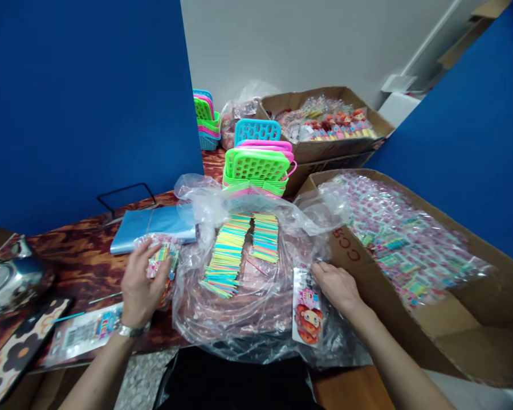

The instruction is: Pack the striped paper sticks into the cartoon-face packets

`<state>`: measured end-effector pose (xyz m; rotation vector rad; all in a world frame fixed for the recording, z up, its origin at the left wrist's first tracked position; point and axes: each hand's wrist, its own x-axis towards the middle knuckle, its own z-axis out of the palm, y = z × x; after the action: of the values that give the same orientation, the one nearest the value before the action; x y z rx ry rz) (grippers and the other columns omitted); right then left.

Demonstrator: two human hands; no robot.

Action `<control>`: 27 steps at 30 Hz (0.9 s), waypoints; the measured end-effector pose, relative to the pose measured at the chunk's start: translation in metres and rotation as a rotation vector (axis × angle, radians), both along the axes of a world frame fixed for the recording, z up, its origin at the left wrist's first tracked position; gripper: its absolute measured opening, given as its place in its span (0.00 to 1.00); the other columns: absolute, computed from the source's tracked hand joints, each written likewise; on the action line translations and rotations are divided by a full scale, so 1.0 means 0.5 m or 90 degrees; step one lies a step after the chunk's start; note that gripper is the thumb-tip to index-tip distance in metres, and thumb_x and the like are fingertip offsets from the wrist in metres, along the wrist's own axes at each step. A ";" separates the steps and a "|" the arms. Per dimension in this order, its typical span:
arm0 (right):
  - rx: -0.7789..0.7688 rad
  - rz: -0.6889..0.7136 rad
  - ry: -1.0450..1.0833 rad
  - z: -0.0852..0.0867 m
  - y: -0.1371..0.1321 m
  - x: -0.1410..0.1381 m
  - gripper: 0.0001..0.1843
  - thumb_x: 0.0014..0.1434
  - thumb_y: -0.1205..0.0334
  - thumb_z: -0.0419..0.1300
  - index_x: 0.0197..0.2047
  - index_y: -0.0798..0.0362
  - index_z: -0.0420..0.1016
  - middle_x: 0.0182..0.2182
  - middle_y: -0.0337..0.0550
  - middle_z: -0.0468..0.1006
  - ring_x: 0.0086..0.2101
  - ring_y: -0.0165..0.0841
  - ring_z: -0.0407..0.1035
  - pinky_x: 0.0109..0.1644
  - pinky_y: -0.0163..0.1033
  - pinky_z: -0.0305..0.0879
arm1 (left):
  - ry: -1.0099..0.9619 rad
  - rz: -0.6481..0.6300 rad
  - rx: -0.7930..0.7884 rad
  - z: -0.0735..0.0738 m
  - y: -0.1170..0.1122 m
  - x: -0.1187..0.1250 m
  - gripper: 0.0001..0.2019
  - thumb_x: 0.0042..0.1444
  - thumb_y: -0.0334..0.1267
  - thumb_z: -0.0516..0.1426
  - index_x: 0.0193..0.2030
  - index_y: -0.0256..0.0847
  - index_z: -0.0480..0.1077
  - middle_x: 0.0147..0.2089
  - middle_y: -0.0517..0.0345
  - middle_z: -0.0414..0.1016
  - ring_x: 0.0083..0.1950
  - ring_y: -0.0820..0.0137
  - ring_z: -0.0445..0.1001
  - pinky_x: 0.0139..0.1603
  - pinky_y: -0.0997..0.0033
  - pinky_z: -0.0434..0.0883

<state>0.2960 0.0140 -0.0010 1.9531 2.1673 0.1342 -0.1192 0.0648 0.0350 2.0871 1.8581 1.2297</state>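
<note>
My left hand (141, 282) lies over small clear packets (165, 250) with printed card and coloured sticks, its thumb and fingers apart. At the right, my right hand (336, 287) has its fingers closed at the upper edge of a clear printed packet (308, 313) showing a red-haired doll; the fingertips are partly hidden. Between my hands, a large crinkled plastic bag (252, 313) lies spread open. Two bundles of thin yellow, blue and pink sticks (226, 253) rest on it, with one loose pink stick (256, 266) beside them.
An open carton (346, 267) of filled packets stands right, with another carton (325, 149) behind. Plastic baskets (259, 168) are stacked at the back. Blue plastic sleeves (132, 230), a flat printed packet (89, 330), a flowered phone-like case (21, 353) and a metal kettle (12, 279) lie left.
</note>
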 end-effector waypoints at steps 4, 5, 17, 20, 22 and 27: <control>0.023 0.035 -0.010 0.040 -0.008 -0.006 0.11 0.57 0.72 0.49 0.36 0.51 0.71 0.30 0.44 0.75 0.33 0.35 0.68 0.35 0.37 0.57 | -0.189 -0.234 -0.175 -0.010 -0.045 0.129 0.13 0.56 0.39 0.53 0.47 0.40 0.68 0.46 0.51 0.74 0.46 0.65 0.73 0.48 0.64 0.70; 0.037 0.047 0.013 0.055 -0.013 -0.009 0.10 0.57 0.71 0.50 0.36 0.51 0.71 0.31 0.43 0.75 0.34 0.35 0.68 0.35 0.37 0.57 | -0.226 -0.286 -0.232 -0.019 -0.057 0.165 0.12 0.57 0.38 0.53 0.47 0.40 0.68 0.46 0.51 0.74 0.45 0.66 0.74 0.46 0.65 0.72; 0.144 0.240 0.519 0.152 -0.036 -0.144 0.07 0.60 0.63 0.52 0.31 0.52 0.68 0.23 0.39 0.71 0.27 0.29 0.65 0.31 0.33 0.60 | -0.305 -0.437 -0.421 -0.048 -0.114 0.320 0.11 0.56 0.38 0.53 0.29 0.37 0.75 0.26 0.57 0.76 0.28 0.71 0.72 0.31 0.75 0.67; 0.081 0.226 0.587 0.131 -0.020 -0.171 0.09 0.61 0.64 0.51 0.31 0.53 0.69 0.24 0.39 0.72 0.27 0.28 0.66 0.31 0.33 0.60 | -0.323 -0.388 -0.450 -0.059 -0.120 0.285 0.11 0.54 0.39 0.55 0.28 0.36 0.75 0.26 0.57 0.77 0.28 0.71 0.72 0.30 0.76 0.67; 0.013 0.213 0.646 0.116 -0.007 -0.188 0.10 0.61 0.63 0.50 0.32 0.53 0.70 0.26 0.39 0.74 0.29 0.28 0.68 0.32 0.32 0.62 | -0.364 -0.351 -0.464 -0.069 -0.126 0.263 0.11 0.54 0.40 0.55 0.27 0.36 0.74 0.26 0.57 0.77 0.28 0.71 0.72 0.30 0.76 0.67; -0.024 0.232 0.724 0.093 0.015 -0.222 0.11 0.62 0.61 0.50 0.33 0.54 0.70 0.28 0.39 0.75 0.29 0.27 0.69 0.33 0.31 0.63 | -0.428 -0.294 -0.496 -0.073 -0.138 0.231 0.12 0.52 0.42 0.56 0.26 0.34 0.73 0.25 0.56 0.76 0.27 0.71 0.72 0.29 0.75 0.67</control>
<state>0.1848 0.0217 0.0453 1.7511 3.0813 -1.2273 -0.0040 -0.0043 -0.0017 1.3276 1.1698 0.7583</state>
